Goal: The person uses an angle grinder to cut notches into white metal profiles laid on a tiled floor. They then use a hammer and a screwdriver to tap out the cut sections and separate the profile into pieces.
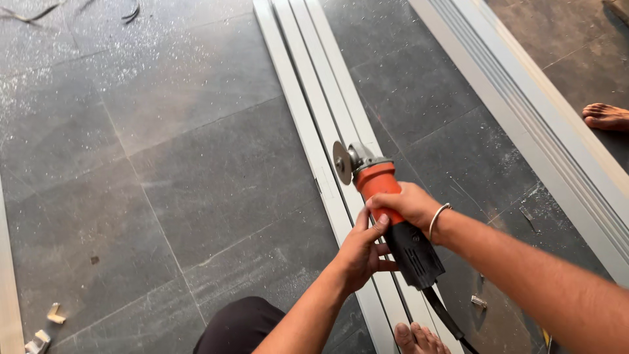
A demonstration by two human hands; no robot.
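Observation:
I hold an angle grinder (379, 181) with an orange front, a black rear and a bare cutting disc (341, 162) over long white metal strips (308, 85) lying on the floor. My right hand (405, 204) wraps over the top of the orange body; a thin bangle circles that wrist. My left hand (362, 252) grips the black rear part from the left side. The disc hangs just above the left strip, near its edge. A black cord (445, 318) trails from the tool's back toward me.
Dark grey floor tiles (196, 170) are dusted with metal shavings at the top left. A wide white frame (524, 111) runs diagonally on the right. Another person's bare foot (606, 117) rests beyond it. My own foot (419, 339) presses on the strips. Small metal offcuts (46, 328) lie bottom left.

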